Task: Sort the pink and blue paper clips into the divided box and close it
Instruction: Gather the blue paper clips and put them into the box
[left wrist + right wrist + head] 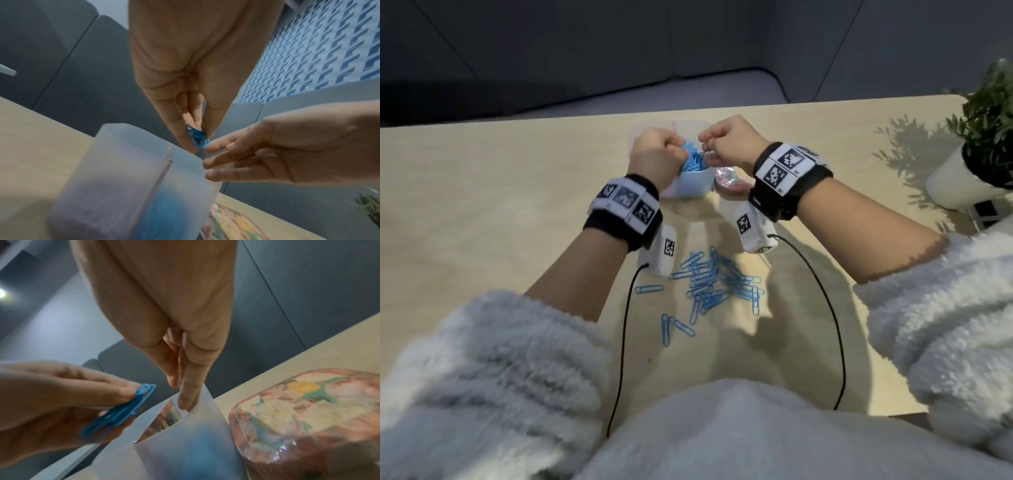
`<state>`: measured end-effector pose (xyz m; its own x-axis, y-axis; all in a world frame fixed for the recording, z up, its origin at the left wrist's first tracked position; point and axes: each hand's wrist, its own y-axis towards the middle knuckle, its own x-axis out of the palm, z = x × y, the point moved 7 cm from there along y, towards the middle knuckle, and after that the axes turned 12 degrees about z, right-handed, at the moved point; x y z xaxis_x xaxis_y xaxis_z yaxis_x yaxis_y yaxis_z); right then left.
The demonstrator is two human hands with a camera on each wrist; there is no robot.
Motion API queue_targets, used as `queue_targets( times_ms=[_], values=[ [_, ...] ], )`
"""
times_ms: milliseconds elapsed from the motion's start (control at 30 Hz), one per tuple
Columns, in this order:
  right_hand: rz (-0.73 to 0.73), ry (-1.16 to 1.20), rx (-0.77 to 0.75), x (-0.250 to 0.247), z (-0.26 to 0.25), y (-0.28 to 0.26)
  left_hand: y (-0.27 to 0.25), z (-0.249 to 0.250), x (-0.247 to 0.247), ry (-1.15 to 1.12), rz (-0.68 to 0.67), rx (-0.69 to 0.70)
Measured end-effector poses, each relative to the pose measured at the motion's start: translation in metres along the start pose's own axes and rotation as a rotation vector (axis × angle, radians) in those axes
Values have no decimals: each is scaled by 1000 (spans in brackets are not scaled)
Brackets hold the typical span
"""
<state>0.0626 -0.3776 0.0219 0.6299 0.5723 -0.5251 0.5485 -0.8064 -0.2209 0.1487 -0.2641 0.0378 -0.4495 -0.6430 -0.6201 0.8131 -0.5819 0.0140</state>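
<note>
Both your hands are over the divided box (693, 185), which stands toward the desk's (482, 205) far edge. Your left hand (655, 157) is curled around a bunch of blue clips (690, 159) above the box's blue-filled compartment. Your right hand (729, 144) is curled just beside it. A loose pile of blue paper clips (714, 281) lies nearer you, between your forearms. A potted plant (976, 150) stands at the far right corner.

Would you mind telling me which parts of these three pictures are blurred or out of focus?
Head view: sleeves smeared, loose blue clips fairly sharp. Left wrist view: box close and soft, held clips blurred. Right wrist view: box wall and patterned lid out of focus.
</note>
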Motion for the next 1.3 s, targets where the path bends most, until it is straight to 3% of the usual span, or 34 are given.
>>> queue_targets(
  times_ms=[133,233,367,500,633,867,1067,1167,1300],
  values=[
    [111,241,16,-26,5,-28,17,13,19,95,-2,-5],
    [74,262,6,-35,22,-53,17,16,26,197,-46,32],
    [-31,34,-79,-44,65,-81,-15,22,17,134,-77,198],
    [-233,-306,-167,-39,119,-123,-76,-10,21,279,-306,335],
    [-383,-502,-220,-20,163,-162,-122,-59,29,466,-448,338],
    [-181,-505,-315,9,140,-163,-161,-77,49,665,-453,415],
    [-171,-657,-448,30,117,-151,-164,-74,51,481,-539,399],
    [-209,-672,-506,40,110,-152,-159,-71,49,402,-509,381],
    [-189,-616,-467,47,105,-155,-156,-62,50,365,-469,385]
  ],
)
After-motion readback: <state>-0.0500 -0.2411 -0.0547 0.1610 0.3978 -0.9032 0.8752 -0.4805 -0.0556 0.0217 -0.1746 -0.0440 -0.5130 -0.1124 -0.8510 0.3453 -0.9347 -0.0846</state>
